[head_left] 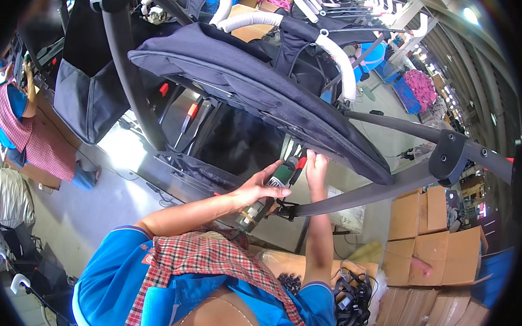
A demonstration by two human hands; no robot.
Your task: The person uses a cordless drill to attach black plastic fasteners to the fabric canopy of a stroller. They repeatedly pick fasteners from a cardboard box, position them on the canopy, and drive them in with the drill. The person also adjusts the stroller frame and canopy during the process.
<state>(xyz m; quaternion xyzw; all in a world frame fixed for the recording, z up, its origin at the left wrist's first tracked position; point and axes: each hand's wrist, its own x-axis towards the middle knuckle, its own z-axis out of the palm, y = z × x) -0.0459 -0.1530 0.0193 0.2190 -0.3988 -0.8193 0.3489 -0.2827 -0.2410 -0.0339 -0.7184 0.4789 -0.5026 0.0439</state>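
In front of me stands a stroller with a dark fabric seat (258,99) and a thick dark frame tube (353,196). My left hand (263,186) is wrapped round a green power screwdriver (281,174), whose front end points up toward the underside of the seat. Just beside that end is a red-and-black clip (298,167). My right hand (315,171) is raised at the lower edge of the seat, its fingers closed; what they grip is hidden. White padding covers the curved handles (341,67) above the seat.
Cardboard boxes (432,240) are stacked at the right. Black straps (354,298) lie in a box close to my right side. At the far left a person (32,130) in a checked apron works. More stroller parts (32,258) stand at the lower left.
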